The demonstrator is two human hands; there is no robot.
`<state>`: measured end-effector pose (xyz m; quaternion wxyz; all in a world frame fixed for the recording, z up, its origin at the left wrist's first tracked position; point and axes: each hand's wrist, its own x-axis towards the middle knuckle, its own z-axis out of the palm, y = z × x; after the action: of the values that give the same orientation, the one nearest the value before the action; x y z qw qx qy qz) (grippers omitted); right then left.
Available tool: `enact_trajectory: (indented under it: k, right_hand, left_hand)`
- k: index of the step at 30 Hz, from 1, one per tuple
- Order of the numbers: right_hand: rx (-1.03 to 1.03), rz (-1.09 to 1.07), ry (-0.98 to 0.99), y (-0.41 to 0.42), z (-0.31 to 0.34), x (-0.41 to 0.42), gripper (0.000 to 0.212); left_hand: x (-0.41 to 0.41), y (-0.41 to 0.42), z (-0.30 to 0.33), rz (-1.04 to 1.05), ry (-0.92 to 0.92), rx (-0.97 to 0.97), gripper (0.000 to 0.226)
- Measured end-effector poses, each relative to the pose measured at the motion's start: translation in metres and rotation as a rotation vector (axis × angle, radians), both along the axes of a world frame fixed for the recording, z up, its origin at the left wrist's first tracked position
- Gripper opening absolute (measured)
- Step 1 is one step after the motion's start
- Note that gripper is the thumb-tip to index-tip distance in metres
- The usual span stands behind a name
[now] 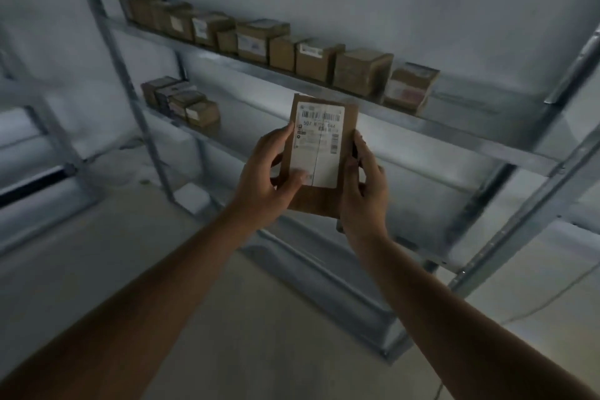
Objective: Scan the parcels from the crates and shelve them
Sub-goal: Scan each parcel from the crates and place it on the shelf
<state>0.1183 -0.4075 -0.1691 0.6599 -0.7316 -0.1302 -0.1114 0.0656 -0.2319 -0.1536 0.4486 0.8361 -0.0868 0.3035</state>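
Both forearms reach forward and up. The left hand (263, 183) grips the left edge of a flat brown parcel (319, 153), its thumb lying across the white barcode label (318, 146); the right hand (363, 191) curls its fingers round the right edge. The parcel is held upright in the air, label toward the camera, in front of a grey metal shelving unit (422, 127). Beyond it, the upper shelf carries a long row of cardboard boxes (276, 42), side by side, several with labels. The shelf below holds a short cluster of four boxes (181, 101) at its left end.
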Motion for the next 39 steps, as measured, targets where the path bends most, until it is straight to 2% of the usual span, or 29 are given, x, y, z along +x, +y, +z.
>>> enact_trajectory:
  k: [6, 15, 18, 28, 39]
  right_hand:
    - [-0.01, 0.121, 0.044, 0.08, -0.012, 0.069, 0.044]
    - [-0.087, 0.24, 0.13, 0.214, -0.044, 0.132, 0.045]
    - [-0.08, 0.245, 0.15, 0.269, -0.056, 0.151, 0.046]
    - [-0.089, 0.05, 0.269, 0.443, -0.101, 0.215, 0.046]
    - [-0.144, -0.085, 0.399, 0.556, -0.145, 0.322, 0.045]
  left_hand:
    - [0.042, 0.069, -0.009, 0.152, 0.08, -0.018, 0.077]
    - [0.089, 0.196, -0.04, 0.263, 0.22, -0.096, 0.076]
    - [0.113, 0.253, -0.053, 0.238, 0.242, -0.099, 0.076]
    - [0.199, 0.44, -0.081, 0.061, 0.381, -0.061, 0.076]
    - [0.325, 0.56, -0.119, -0.039, 0.546, -0.08, 0.073]
